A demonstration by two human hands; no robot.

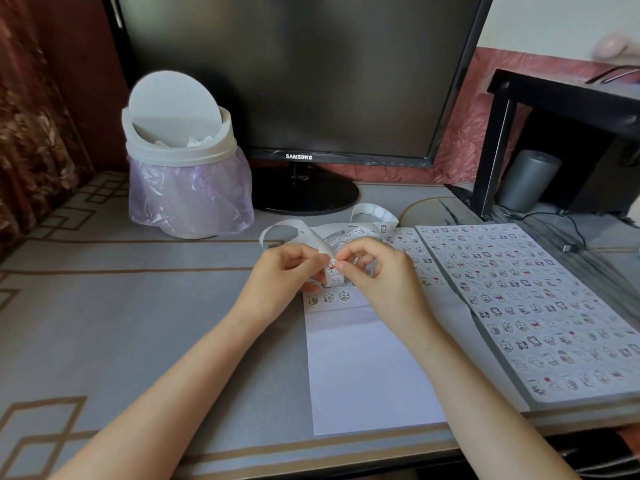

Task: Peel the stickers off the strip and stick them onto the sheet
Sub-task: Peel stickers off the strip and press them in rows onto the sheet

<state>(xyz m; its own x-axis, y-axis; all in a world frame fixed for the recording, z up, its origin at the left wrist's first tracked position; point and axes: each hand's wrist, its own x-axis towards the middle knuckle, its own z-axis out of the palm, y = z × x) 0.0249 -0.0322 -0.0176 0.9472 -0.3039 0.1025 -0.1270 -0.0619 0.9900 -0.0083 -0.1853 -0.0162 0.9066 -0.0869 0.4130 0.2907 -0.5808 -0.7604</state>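
Black monitor (298, 74) marked SAMSUNG, hands (280, 275) (381, 275) pinching sticker strip (313, 237), sheet (363, 368) below

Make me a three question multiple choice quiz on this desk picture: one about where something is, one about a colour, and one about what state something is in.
1. Where does the bin stand?
A. Left of the monitor
B. Right of the monitor
C. On the black shelf

2. What colour is the bin's bag?
A. Black
B. Pale purple
C. Green

3. How is the strip right now?
A. Lying flat, untouched
B. Pinched by both hands
C. Held by one hand only

Answers:
1 A, the bin stands by the monitor's left edge.
2 B, the bag is see-through pale purple plastic.
3 B, the left hand and right hand both pinch it above the sheet.
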